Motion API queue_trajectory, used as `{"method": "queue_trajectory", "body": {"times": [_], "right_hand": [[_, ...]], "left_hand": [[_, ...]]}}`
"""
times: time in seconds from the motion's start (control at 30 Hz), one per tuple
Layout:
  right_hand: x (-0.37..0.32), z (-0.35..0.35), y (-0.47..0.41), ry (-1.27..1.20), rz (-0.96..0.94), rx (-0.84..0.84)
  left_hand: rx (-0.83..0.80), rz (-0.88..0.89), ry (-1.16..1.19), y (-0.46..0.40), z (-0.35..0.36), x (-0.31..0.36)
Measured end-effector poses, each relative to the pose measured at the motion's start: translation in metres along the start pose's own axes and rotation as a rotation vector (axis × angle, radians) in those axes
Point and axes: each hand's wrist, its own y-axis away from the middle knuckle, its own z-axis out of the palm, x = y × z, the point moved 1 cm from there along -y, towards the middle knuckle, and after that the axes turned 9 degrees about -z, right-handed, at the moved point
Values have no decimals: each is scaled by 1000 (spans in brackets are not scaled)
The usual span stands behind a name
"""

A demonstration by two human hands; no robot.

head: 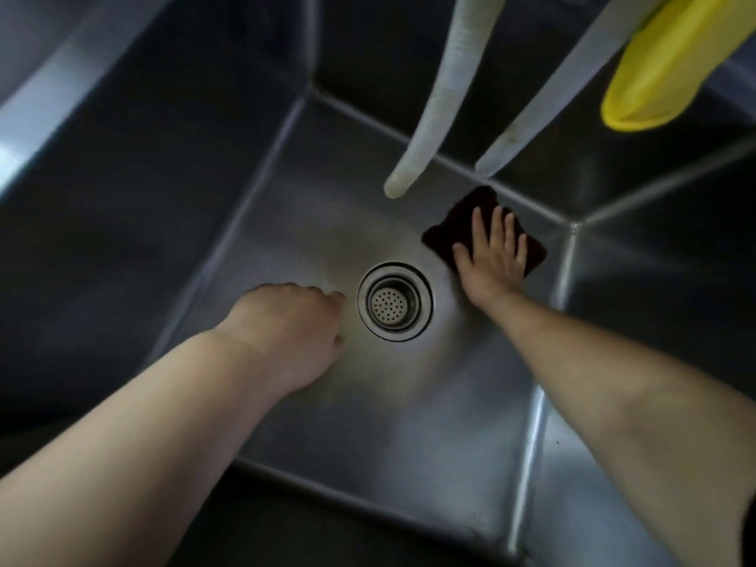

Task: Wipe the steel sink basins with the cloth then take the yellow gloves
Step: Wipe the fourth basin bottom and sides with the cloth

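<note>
Dark cloth (482, 233) flat on steel basin (286, 223) floor, at 2 o'clock from drain (395, 301), under right hand (493, 255). Fingers (497, 225) straight, spread wide, pressing cloth down. Left hand (292, 321) at 9 o'clock from drain, fingers curled under, holding nothing. Yellow glove (671, 63) hangs over basin edge, 1 o'clock.

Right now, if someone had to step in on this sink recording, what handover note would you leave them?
Right hand: fingers flat and spread, pressing the dark cloth on the basin floor near the far right corner.
Left hand: fingers curled, holding nothing, resting on the floor left of the drain strainer.
Yellow glove: hanging over the far edge at upper right, untouched.
Done: wiping is under way in this basin; how much is covered cannot be told.
Left: finish wiping the basins, then take the gloves.
</note>
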Motion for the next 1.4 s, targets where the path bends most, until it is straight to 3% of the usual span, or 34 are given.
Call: {"method": "queue_trajectory", "body": {"times": [0.2,0.37,0.53,0.7,0.87,0.93,1.1,1.2,1.3,1.4], "right_hand": [[-46,-6,-35,-17,47,15],[-92,6,-7,55,-298,6],[-53,0,-9,80,-638,-100],[-7,-7,-32,68,-237,-21],[-57,-5,-62,-37,58,22],[-88,-6,-63,8,-19,49],[-174,9,-23,39,-547,60],[-184,13,-19,80,-794,26],[-162,6,-53,109,-839,28],[-136,-1,-90,93,-682,56]], "left_hand": [[-1,45,-21,1,1,4],[-67,19,-26,3,0,4],[-58,18,-23,3,0,1],[-27,43,-15,6,0,6],[-32,54,-13,5,-1,8],[-50,50,-12,6,-1,8],[-69,27,-6,6,-5,6],[-70,19,-2,5,-6,2],[-62,7,-24,5,-8,-2],[-63,8,-25,5,-7,-2]]}}
